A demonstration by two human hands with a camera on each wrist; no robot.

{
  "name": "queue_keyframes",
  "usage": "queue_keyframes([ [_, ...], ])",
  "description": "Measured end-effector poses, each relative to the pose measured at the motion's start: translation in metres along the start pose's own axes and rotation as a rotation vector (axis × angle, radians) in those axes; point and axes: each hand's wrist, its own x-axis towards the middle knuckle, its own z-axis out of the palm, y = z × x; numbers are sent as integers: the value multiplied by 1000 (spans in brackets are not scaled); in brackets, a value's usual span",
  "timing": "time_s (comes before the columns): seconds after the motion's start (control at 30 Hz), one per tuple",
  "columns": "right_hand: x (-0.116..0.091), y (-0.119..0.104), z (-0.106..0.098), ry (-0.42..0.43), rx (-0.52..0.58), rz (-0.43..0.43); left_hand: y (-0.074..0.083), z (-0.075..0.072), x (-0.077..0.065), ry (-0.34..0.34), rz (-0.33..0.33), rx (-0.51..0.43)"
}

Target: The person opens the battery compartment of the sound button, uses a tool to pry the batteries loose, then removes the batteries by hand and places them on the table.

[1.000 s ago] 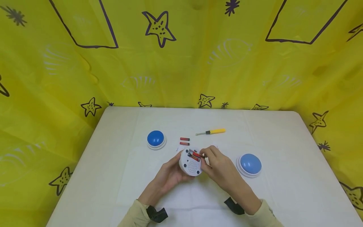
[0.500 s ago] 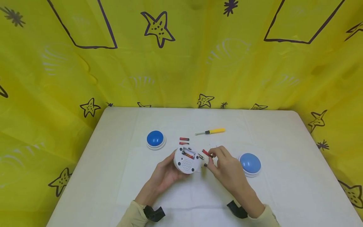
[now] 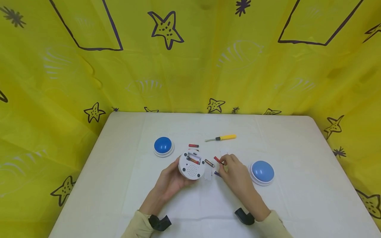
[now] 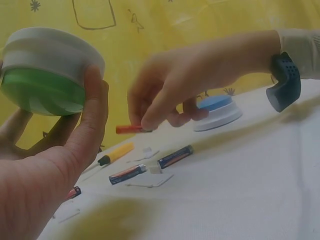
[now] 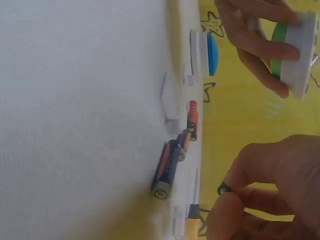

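My left hand (image 3: 169, 181) grips a round white push-button device (image 3: 191, 172) from the side, its underside turned up. Its green dome (image 4: 45, 92) faces down in the left wrist view. The battery compartment is uncovered, and one battery (image 3: 194, 160) lies inside beside a bare slot. To the right, my right hand (image 3: 238, 175) pinches a red battery (image 3: 217, 159) between thumb and fingertips, raised above the table and apart from the device. Two dark batteries, one (image 4: 175, 157) and another (image 4: 126, 174), lie on the table under that hand, near a white cover piece (image 3: 207, 174).
A dark-blue-domed button (image 3: 162, 145) stands back left, a lighter blue one (image 3: 263, 172) right of my right hand. A yellow-handled screwdriver (image 3: 227, 137) lies at the back. Behind the device is a red battery (image 3: 193, 145), with another mostly hidden. A yellow curtain (image 3: 190, 66) surrounds the white table.
My right hand has drawn the red battery away from the compartment to the right. The device in my left hand has shifted left, and the dark batteries and cover piece have come into view.
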Motion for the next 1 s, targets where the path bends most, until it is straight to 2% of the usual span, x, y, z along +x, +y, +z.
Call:
queue_keyframes([
  [0.33, 15, 7, 10, -76, -3, 96, 0, -1, 0, 1, 4, 17],
  [0.63, 25, 9, 13, -143, 62, 160, 1, -2, 0, -13, 10, 14],
  [1.0, 27, 14, 17, -152, 84, 178, 3, -1, -1, -31, 6, 8],
])
